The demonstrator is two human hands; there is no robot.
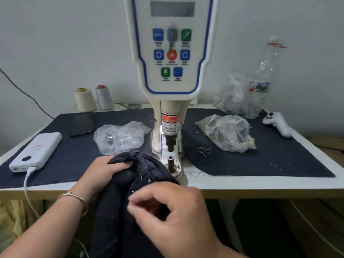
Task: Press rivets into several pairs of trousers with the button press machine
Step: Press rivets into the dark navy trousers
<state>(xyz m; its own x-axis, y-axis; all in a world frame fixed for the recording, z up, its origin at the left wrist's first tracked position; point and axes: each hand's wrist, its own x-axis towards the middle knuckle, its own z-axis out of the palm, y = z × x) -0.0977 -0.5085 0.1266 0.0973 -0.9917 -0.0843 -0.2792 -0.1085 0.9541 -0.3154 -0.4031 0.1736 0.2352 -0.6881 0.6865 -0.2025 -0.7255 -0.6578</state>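
The gap between punch [170, 144] and die [170, 159] at frame centre is open; trousers [149, 170] crowd its lower left, a rivet bag [119, 137] its left.

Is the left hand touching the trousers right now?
Touching. The head view shows the left hand gripping a bunched fold of the dark trousers, its fingers curled over the cloth just left of the machine's lower die.

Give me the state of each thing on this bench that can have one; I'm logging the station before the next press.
Left hand: grips the bunched trousers.
Right hand: fingers curled, pinching at the fabric.
Trousers: bunched, not under the punch.
Lower die: bare.
Punch: raised.
Machine display: blank.
Power bank: cable plugged in.
Phone: screen dark.
Left bag: open.
Right bag: tied shut.
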